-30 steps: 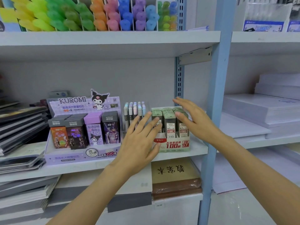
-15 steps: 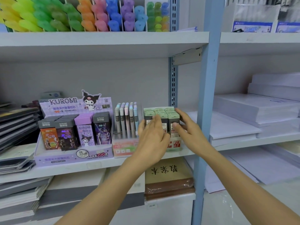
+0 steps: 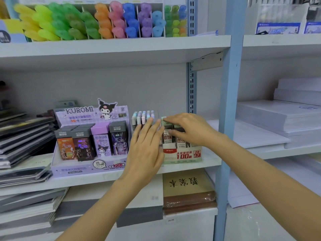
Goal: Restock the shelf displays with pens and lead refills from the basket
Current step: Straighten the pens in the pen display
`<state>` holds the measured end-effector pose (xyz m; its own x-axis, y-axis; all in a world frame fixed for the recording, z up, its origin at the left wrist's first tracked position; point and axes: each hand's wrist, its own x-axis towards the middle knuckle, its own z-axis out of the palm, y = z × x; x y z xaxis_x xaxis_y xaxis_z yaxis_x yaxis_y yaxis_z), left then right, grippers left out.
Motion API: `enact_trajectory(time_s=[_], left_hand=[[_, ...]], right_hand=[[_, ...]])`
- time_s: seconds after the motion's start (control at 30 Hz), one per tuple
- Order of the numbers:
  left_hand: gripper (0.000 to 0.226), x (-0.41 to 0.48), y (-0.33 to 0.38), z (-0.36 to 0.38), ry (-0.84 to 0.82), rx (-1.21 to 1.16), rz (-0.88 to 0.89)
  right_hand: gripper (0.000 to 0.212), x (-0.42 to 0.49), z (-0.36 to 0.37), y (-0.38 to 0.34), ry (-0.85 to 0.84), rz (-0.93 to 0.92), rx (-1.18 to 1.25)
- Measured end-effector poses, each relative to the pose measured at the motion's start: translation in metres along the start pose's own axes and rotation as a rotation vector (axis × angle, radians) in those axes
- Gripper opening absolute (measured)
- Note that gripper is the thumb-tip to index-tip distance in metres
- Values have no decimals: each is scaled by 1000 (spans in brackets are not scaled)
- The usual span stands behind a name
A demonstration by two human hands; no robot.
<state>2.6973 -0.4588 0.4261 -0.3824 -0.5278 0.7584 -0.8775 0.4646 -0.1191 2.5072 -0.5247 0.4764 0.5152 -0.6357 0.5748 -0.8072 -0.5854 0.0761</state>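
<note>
On the middle shelf stands a red-and-green lead refill display box filled with green-capped refill cases. My right hand lies over the tops of the front cases, fingers curled on the caps and thumb against a case front, pinching one. Left of it stands a clear box of pastel pens. My left hand is held flat with straight fingers against the front of that pen box and the display's left side. No basket is in view.
A purple Kuromi refill display stands at the left, beside stacked notebooks. Coloured highlighters fill the shelf above. A blue upright post borders the bay. Paper reams lie to the right, brown notebooks on the shelf below.
My right hand moved from the refill display's right side up onto the case tops. My left hand slid left, onto the front of the pen box. The camera came closer.
</note>
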Motion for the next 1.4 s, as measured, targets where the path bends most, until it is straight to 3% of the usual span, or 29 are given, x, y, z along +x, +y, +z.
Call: enact_trajectory(time_s=[0.4, 0.53, 0.6, 0.73, 1.0, 1.23, 1.4], left_hand=[[62, -21, -24, 9, -18, 68, -8], [60, -25, -27, 12, 9, 76, -39], [61, -26, -26, 16, 26, 79, -50], [71, -28, -28, 22, -18, 52, -73], [82, -23, -27, 26, -50, 29, -91], [74, -38, -35, 18, 32, -25, -76], [70, -71, -53, 4, 7, 99, -234]], right_hand=[[55, -2, 1, 9, -19, -45, 40], [57, -34, 0, -1, 212, -98, 104], [58, -55, 8, -7, 250, -76, 77], [56, -74, 27, -12, 142, 19, 113], [34, -64, 35, -9, 126, 27, 189], [53, -59, 30, -9, 139, 53, 106], [62, -53, 33, -29, 258, 14, 24]])
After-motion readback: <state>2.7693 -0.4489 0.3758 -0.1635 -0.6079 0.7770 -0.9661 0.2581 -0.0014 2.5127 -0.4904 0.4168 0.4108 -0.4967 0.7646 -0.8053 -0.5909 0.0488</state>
